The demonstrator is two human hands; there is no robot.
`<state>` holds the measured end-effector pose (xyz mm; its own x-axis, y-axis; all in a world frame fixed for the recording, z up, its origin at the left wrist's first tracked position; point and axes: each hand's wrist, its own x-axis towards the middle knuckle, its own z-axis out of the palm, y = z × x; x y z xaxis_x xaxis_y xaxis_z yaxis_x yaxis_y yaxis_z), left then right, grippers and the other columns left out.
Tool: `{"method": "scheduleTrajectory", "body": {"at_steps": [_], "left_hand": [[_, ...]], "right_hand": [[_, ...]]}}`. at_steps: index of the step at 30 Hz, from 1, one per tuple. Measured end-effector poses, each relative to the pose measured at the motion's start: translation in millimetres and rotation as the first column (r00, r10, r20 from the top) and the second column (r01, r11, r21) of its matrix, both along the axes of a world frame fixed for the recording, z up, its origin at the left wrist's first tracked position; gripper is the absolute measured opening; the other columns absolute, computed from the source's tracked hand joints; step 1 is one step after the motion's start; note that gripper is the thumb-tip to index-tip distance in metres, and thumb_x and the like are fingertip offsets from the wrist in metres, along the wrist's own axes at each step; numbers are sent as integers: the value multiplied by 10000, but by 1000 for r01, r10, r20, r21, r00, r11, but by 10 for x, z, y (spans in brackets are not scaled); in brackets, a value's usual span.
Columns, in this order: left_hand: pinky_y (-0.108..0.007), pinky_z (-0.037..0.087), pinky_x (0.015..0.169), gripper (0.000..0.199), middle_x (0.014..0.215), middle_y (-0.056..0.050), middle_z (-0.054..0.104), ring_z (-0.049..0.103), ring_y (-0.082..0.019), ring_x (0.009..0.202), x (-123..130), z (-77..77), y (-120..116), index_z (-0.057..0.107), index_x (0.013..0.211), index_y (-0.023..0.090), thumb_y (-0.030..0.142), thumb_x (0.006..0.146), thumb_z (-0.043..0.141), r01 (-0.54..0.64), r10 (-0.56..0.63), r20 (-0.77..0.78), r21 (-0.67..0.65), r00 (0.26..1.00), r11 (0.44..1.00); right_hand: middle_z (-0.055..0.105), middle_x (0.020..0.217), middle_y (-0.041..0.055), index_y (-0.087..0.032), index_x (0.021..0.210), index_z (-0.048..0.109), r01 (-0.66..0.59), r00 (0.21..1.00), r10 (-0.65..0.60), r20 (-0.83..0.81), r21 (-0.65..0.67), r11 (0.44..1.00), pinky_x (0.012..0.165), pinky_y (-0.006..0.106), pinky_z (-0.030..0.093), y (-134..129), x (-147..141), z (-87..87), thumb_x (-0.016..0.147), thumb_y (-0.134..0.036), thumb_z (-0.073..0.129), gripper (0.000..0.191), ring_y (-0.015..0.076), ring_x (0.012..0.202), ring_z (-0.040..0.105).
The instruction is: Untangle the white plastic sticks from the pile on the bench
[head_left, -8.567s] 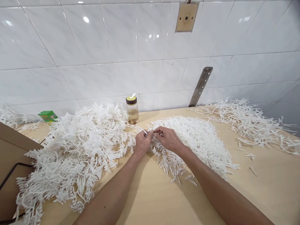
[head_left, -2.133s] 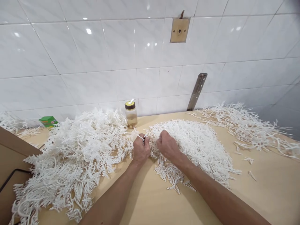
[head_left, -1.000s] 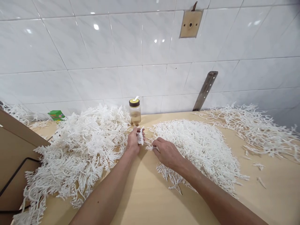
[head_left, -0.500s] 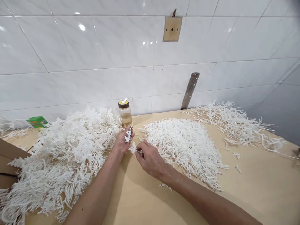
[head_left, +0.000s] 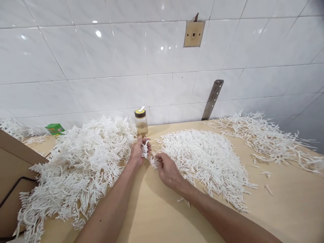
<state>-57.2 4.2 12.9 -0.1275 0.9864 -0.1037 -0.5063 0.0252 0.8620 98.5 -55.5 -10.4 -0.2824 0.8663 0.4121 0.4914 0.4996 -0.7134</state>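
Small white branched pieces point(head_left: 145, 149) lie in my left hand point(head_left: 138, 150), whose fingers curl around them, palm up. Close to its right, my right hand point(head_left: 167, 167) pinches another white branched piece point(head_left: 153, 162) between thumb and fingers. A large heap of white branched strands point(head_left: 93, 158) is left of my left hand. To the right of my hands spreads a flatter pile of short white pieces point(head_left: 202, 158). A jar with a yellow and dark lid point(head_left: 141, 122) stands just behind my left hand.
Loose white strands point(head_left: 268, 138) lie at the back right of the wooden table point(head_left: 157, 216). A green box point(head_left: 55, 129) is behind the left heap, and a brown cardboard box point(head_left: 15, 182) is at the left edge. A metal bracket point(head_left: 212, 100) rises against the tiled wall.
The view has shifted left, so the scene sits further right. My hands remain close together between the piles, each still with white pieces.
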Motion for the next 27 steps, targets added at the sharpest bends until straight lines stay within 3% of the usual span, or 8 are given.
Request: {"method": "scheduleTrajectory", "body": {"at_steps": [2, 5, 8, 12, 15, 19, 22, 27], "left_hand": [[-203, 382, 378, 425, 656, -26, 591, 548, -111, 474, 13, 10, -8, 629, 928, 133, 531, 895, 486, 16, -16, 13, -13, 1000, 1000], [-225, 442, 412, 358, 693, -47, 609, 600, -144, 539, 41, 18, -24, 614, 962, 129, 468, 888, 527, 62, -61, 43, -24, 997, 998], [-294, 545, 556, 244, 783, -81, 655, 672, -193, 663, 65, 37, -54, 592, 1025, 126, 266, 827, 607, 143, -148, 129, 47, 981, 989], [-397, 574, 783, 343, 886, -151, 695, 710, -270, 876, 79, 79, -89, 581, 1053, 87, 53, 712, 566, 183, -204, 236, 106, 950, 977], [-431, 545, 893, 323, 927, -172, 708, 692, -293, 994, 76, 97, -86, 590, 1050, 77, 48, 730, 563, 167, -188, 266, 100, 946, 981], [-454, 500, 980, 279, 980, -171, 716, 665, -295, 1074, 63, 107, -76, 615, 1057, 83, 96, 782, 575, 162, -185, 273, 105, 944, 981], [-472, 496, 979, 256, 1009, -183, 713, 657, -310, 1079, 64, 109, -90, 649, 1025, 70, 143, 794, 567, 196, -223, 259, 127, 940, 972], [-405, 495, 979, 225, 1103, -151, 695, 631, -267, 1094, 104, 80, -117, 700, 969, 101, 143, 759, 631, 267, -282, 120, 126, 952, 955]], "right_hand": [[617, 1081, 162, -101, 1104, 562, 85, 981, -101, 166, 101, 991, 893, 392, 447, 83, 104, 66, 821, 0, 417, 334, 265, 1050, 543], [620, 1059, 174, -92, 1085, 583, 121, 919, -155, 363, 114, 986, 878, 390, 439, 136, 211, 202, 817, 11, 414, 333, 280, 1031, 540], [629, 1047, 148, -116, 1098, 584, 106, 906, -146, 397, 120, 987, 864, 344, 437, 121, 231, 305, 865, -23, 407, 308, 253, 1019, 561], [635, 1033, 126, -137, 1085, 585, 103, 919, -121, 376, 68, 992, 817, 329, 455, 54, 174, 326, 908, -116, 447, 226, 233, 947, 597], [644, 1037, 122, -138, 1056, 610, -107, 922, 85, 377, 37, 994, 840, 341, 471, -35, 121, 312, 911, -122, 456, 212, 226, 953, 606], [662, 1110, 105, -167, 1038, 657, -495, 833, 459, 309, 49, 867, 906, 328, 487, -154, 68, 285, 924, -90, 411, 282, 201, 1060, 602], [677, 1115, 99, -170, 1039, 674, -544, 824, 517, 231, 70, 836, 942, 345, 488, -169, 44, 236, 891, -58, 430, 306, 204, 1096, 601], [712, 993, 75, -187, 1004, 696, -497, 865, 495, 74, 2, 868, 822, 330, 525, -119, 39, 251, 867, -88, 489, 266, 186, 900, 652]]}}
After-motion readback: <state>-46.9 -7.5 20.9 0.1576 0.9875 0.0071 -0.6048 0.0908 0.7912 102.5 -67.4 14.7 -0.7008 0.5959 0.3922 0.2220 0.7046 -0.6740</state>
